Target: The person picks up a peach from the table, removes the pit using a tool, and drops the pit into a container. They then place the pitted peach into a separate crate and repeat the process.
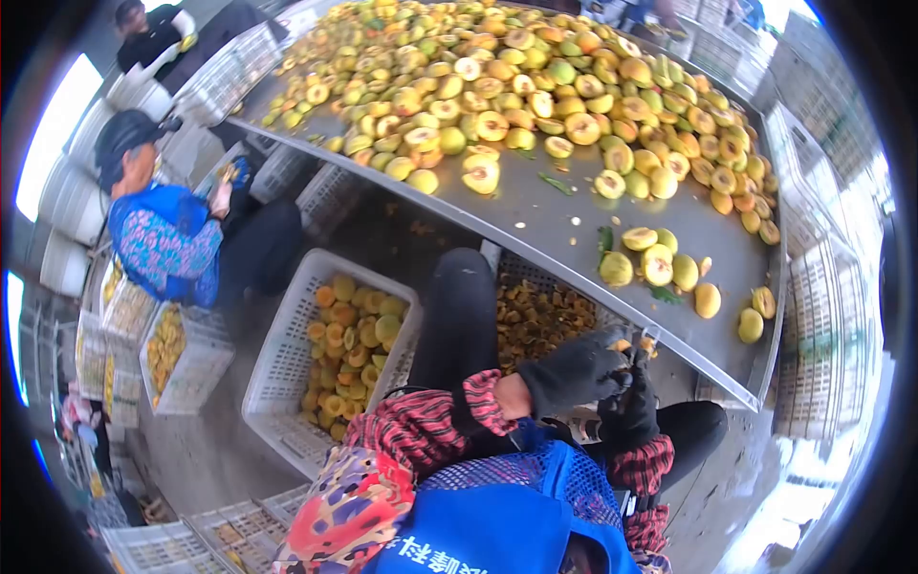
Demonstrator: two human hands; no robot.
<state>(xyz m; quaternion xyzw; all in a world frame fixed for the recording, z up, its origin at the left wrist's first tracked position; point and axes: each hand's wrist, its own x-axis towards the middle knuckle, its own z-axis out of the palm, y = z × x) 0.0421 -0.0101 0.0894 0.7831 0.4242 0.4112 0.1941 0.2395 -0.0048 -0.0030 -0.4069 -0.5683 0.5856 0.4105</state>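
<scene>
Both my hands wear dark gloves and meet at the metal table's front edge. My left hand [580, 371] is closed, with small orange-brown fruit bits showing at its fingertips. Close against it, my right hand [631, 407] is closed too, near another bit of fruit; what exactly each holds is too small to tell. Halved yellow-green fruits [660, 265] lie on the metal table [535, 230] just beyond my hands, with a large heap of them [488, 86] farther back. Below my hands, a dark crate holds brownish fruit pieces [540, 316].
A white crate [277, 368] of fruit halves stands left of my knee. At the left, a person [167, 239] in a blue apron sits handling something; another person [148, 38] is farther back. Stacked crates [818, 335] stand at the right, and more crates [186, 359] at the left.
</scene>
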